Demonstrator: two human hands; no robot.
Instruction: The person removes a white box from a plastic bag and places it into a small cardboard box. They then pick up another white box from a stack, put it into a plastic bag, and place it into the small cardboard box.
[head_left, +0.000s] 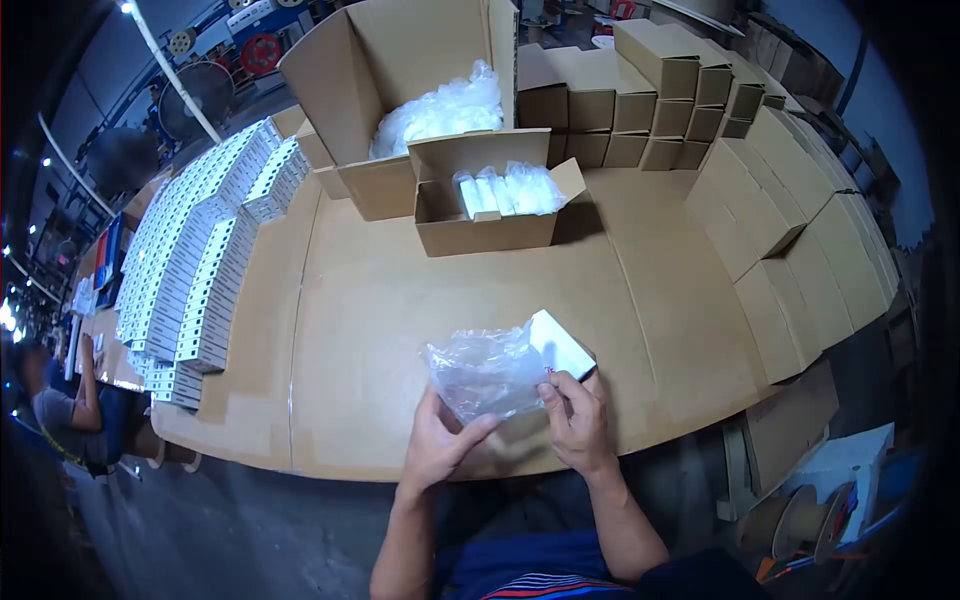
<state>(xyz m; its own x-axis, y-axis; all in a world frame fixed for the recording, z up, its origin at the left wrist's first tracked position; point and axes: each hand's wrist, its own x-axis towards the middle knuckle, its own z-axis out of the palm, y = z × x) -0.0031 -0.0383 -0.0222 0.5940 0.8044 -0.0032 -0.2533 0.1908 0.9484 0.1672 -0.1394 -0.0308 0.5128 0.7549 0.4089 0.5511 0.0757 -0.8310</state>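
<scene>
1. Head view, items in hand. A small white box (560,343) is held at the near edge of the cardboard-covered table (400,290), partly inside a clear plastic bag (485,372). The box's upper right end stands out of the bag's mouth.
2. Head view, grips. The left hand (440,445) is closed on the lower edge of the bag, thumb on top and fingers beneath. The right hand (578,418) is pinched shut on the bag's edge beside the box; whether its fingers also touch the box cannot be told.
3. Handling, box. It is judged light and stiff, with smooth faces that may slide against the film. It is best taken across its long sides, near the exposed end.
4. Handling, bag. It is judged thin, limp and slippery, crumpling readily. It is best held at the open rim, one hand to each side, so the mouth is kept spread.
5. Head view, surroundings. An open carton (485,215) holding bagged white items stands mid-table, with a larger open carton (400,90) of clear bags behind it. Rows of white boxes (200,260) lie to the left, and stacked brown cartons (800,230) to the right.
</scene>
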